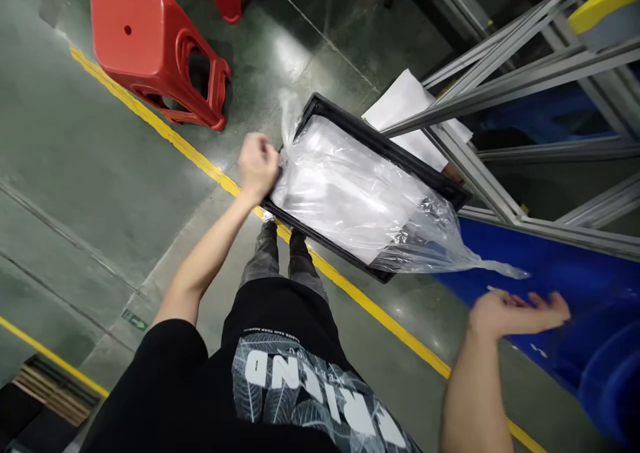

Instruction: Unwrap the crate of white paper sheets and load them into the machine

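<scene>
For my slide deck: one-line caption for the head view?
Left hand grips a black tray in a clear plastic bag; right hand open beside the bag's tail.

**A workshop floor with stools and racks**

The green floor is shiny, with a yellow line painted across it. A red stool stands far left. A metal rack and blue bins stand right.

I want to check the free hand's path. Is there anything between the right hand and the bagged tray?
Nothing visible. The right hand is open, just below the loose tail of the bag, with only air between. The left hand grips the tray at its far end.
</scene>
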`<state>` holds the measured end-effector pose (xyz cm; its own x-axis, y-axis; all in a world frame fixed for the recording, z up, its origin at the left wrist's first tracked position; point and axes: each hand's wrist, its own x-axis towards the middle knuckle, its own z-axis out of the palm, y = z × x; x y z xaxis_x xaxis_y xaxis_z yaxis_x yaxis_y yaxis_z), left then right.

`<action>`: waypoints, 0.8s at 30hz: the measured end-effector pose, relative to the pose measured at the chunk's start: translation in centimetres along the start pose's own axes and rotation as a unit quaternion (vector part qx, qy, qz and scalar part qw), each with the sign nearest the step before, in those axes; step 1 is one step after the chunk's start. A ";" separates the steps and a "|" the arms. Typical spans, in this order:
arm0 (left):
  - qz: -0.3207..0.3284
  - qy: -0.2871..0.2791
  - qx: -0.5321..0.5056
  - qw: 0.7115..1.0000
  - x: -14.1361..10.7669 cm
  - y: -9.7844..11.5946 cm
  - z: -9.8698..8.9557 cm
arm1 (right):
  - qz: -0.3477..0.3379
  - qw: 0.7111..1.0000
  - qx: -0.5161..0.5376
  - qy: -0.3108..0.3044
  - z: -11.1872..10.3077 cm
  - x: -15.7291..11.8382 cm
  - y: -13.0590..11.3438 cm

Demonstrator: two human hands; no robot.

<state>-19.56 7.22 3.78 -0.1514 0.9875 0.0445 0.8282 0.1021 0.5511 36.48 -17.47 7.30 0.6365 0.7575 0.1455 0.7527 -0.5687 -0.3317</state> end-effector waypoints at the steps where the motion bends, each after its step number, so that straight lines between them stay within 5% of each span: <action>1: 0.132 -0.105 -0.006 0.986 -1.1 2.5 1.2 | -0.055 0.998 -0.017 -0.009 0.5 -0.1 -1.3; 2: 0.250 -0.197 0.002 0.948 -2.0 4.9 2.5 | -0.126 0.990 -0.041 -0.044 1.3 0.1 -2.6; 4: 0.357 -0.278 0.040 0.891 -2.4 8.7 5.2 | -0.250 0.945 -0.108 -0.183 3.4 1.5 -5.1; 7: 0.325 -0.297 0.106 0.891 0.2 11.8 7.5 | -0.263 0.863 -0.209 -0.376 6.2 5.4 -7.1; 9: 0.275 -0.279 0.136 0.910 2.6 12.8 7.2 | -0.267 0.824 -0.210 -0.453 6.4 7.3 -7.5; 12: 0.311 -0.235 0.134 0.911 5.2 13.5 4.9 | -0.320 0.791 -0.143 -0.502 4.0 6.8 -8.9; 16: 0.462 -0.272 0.152 0.830 6.0 11.7 2.7 | -0.421 0.737 -0.041 -0.527 -0.9 1.8 -11.8; 19: 0.451 -0.387 0.235 0.769 5.5 8.4 1.7 | -0.428 0.748 -0.054 -0.504 -3.7 -1.1 -11.5; 24: 0.362 -0.523 0.180 0.750 -0.1 2.6 -3.4 | -0.291 0.850 -0.096 -0.429 -5.0 -3.0 -6.1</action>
<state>-19.26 7.00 8.05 0.7586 0.3341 -0.5594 0.6097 -0.6668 0.4285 30.84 -17.93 13.54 -0.1475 0.8370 -0.5270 0.9640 0.0025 -0.2658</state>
